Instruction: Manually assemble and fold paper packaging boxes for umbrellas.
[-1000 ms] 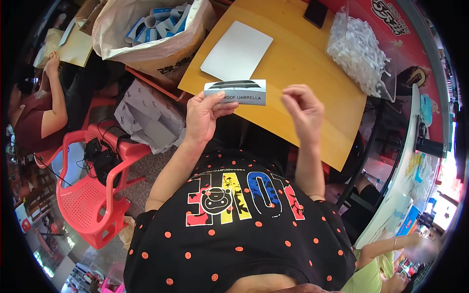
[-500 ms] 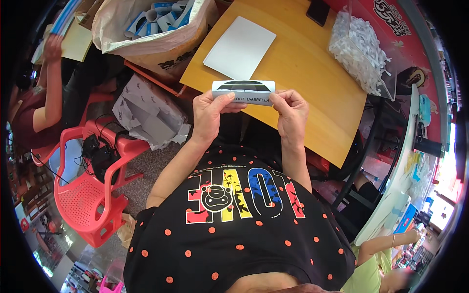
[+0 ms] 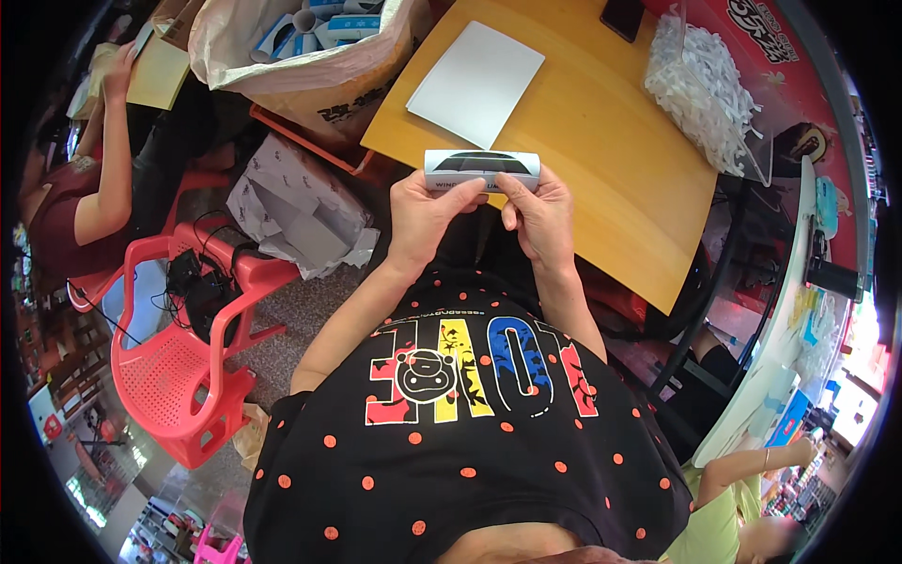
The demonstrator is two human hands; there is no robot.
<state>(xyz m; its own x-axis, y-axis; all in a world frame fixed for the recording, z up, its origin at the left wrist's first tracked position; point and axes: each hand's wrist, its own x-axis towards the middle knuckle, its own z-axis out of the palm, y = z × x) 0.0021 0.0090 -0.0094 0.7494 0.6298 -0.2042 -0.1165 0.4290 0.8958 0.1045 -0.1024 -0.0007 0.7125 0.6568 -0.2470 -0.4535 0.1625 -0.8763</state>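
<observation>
Between my two hands is a rolled paper sleeve [image 3: 481, 162], white and grey with a dark umbrella printed on it, held level over the near edge of the wooden table. My left hand [image 3: 427, 218] is closed round its left part, thumb pressed on the front and fingers behind. My right hand [image 3: 543, 214] grips the right part, its thumb on the front near the left thumb. Just beyond the sleeve lies a stack of white sheets [image 3: 477, 83]. A white sack [image 3: 310, 80] at the far left holds several similar blue and white rolled sleeves.
A clear bin of white paper strips [image 3: 700, 99] and a dark phone [image 3: 622, 17] are on the table [image 3: 601, 160]. At left stand a red plastic chair [image 3: 174, 395] with black cables and a grey-white bag [image 3: 296, 211]. One person sits far left, another lower right.
My right hand has slid from the sleeve's right end toward its middle, and my left thumb has moved inward too. The whole view has shifted slightly. The person at left has moved an arm.
</observation>
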